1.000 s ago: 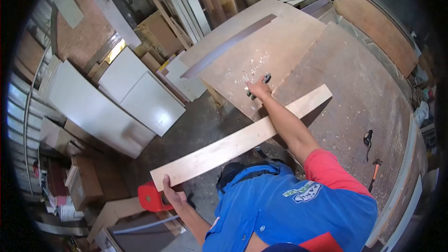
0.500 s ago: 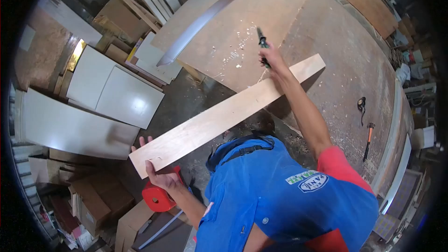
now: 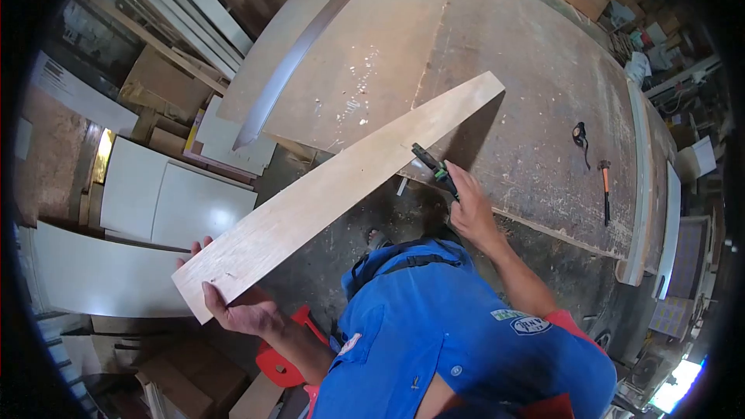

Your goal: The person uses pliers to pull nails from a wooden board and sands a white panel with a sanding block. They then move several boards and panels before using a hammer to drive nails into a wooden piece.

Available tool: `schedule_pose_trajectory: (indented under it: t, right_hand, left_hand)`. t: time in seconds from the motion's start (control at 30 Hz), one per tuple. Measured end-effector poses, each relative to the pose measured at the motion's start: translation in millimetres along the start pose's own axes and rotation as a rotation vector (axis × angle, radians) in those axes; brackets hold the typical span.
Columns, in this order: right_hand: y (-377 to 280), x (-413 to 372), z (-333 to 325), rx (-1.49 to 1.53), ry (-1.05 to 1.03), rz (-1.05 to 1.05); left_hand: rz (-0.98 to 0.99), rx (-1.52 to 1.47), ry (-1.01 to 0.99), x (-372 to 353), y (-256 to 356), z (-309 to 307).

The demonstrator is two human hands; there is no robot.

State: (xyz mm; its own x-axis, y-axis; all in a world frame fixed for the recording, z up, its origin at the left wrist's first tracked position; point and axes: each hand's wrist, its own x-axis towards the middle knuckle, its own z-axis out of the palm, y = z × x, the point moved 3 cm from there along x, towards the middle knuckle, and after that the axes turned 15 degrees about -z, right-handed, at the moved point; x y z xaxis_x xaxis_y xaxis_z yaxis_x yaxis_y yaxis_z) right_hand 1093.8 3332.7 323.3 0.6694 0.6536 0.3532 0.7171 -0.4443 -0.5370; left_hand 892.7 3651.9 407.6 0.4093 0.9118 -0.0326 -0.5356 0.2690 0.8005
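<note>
A long pale wooden board [image 3: 310, 194] lies slantwise across my view, its far end over the worktable and its near end in my left hand [image 3: 248, 314]. My left thumb presses on the board's face while the fingers wrap under its edge. In my right hand [image 3: 472, 206] is a black-and-green hand tool, which looks like a utility knife [image 3: 436, 167]. Its tip is at the board's lower edge, near the far half; whether it touches is hard to tell.
The worktable [image 3: 535, 70] carries wood shavings [image 3: 359, 81], a long curved strip [image 3: 291, 62], a tape measure [image 3: 580, 135] and an orange-handled hammer [image 3: 605, 194]. White panels [image 3: 194, 206] lean at left. A red plastic object [image 3: 281, 363] stands below my left arm.
My right hand has come back from beyond the board to its near edge, bringing the knife with it. The board's near end has dropped slightly down and left with my left hand.
</note>
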Motion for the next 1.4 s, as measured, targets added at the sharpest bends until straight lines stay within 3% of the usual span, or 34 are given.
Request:
schedule_pose_trajectory:
  t: [0.17, 0.37, 0.57, 0.7, 0.77, 0.8, 0.87, 0.9, 1.0, 1.07, 1.13, 1.2, 1.27, 1.3, 1.33, 1.4]
  right_hand:
    - [-17.5, 8.4, 4.2, -0.352, -0.036, -0.01]
    - [-31.7, 17.5, 1.3, -0.522, -0.071, -0.03]
    - [-28.6, 13.8, 14.7, -0.311, -0.143, 0.085]
    - [-6.0, 16.1, 16.2, -0.19, -0.083, -0.022]
    - [14.4, 16.3, 22.9, 0.431, -0.349, 0.27]
    - [17.5, 17.2, 16.3, 0.426, -0.358, 0.266]
    - [13.2, 11.0, 15.0, 1.708, -0.356, 0.939]
    - [16.3, 6.8, 23.1, 2.039, -0.31, 0.955]
    - [13.1, -1.3, 35.3, 2.08, -0.314, 0.869]
    - [-4.3, 2.3, 33.8, 2.037, -0.406, 0.753]
    - [-33.9, 18.3, 19.7, 1.38, -0.534, 0.415]
    - [-62.4, 32.2, 7.2, 1.358, -0.621, 0.36]
    - [-83.4, 47.7, -4.4, 0.735, -0.704, -0.019]
    - [-90.5, 47.9, -4.8, 0.566, -0.562, -0.181]
    - [-98.5, 48.3, -4.7, 0.565, -0.547, -0.186]
    - [-114.6, 55.9, -16.9, 0.22, -0.322, -0.32]
  left_hand:
    - [0.006, 0.019, 0.015, -7.5, 2.5, 5.3]
    - [0.0, 0.014, 0.038, -14.8, 4.7, 5.1]
    - [0.002, 0.013, 0.062, -13.1, 1.0, -2.3]
    - [-0.014, -0.027, 0.05, -12.2, -9.6, -22.5]
    - [-0.02, -0.041, 0.052, -11.0, -14.8, -30.3]
    - [-0.013, -0.038, 0.054, -11.1, -17.1, -32.8]
    - [-0.001, -0.042, 0.068, -10.6, -22.2, -39.0]
    - [-0.038, -0.074, 0.083, -9.7, -25.5, -43.9]
    - [-0.08, -0.162, 0.094, -6.7, -33.1, -57.3]
    - [-0.153, -0.443, 0.096, -2.8, -42.1, -70.8]
    - [-0.163, -0.52, 0.053, -5.6, -44.4, -55.7]
    - [-0.134, -0.482, 0.037, -8.8, -49.3, -21.6]
    - [-0.094, -0.385, 0.02, -11.1, -56.0, 18.4]
    - [-0.108, -0.347, -0.015, -11.3, -61.6, 31.6]
    - [-0.104, -0.347, -0.03, -11.5, -64.9, 43.3]
    - [-0.104, -0.36, -0.104, -12.1, -68.2, 66.1]
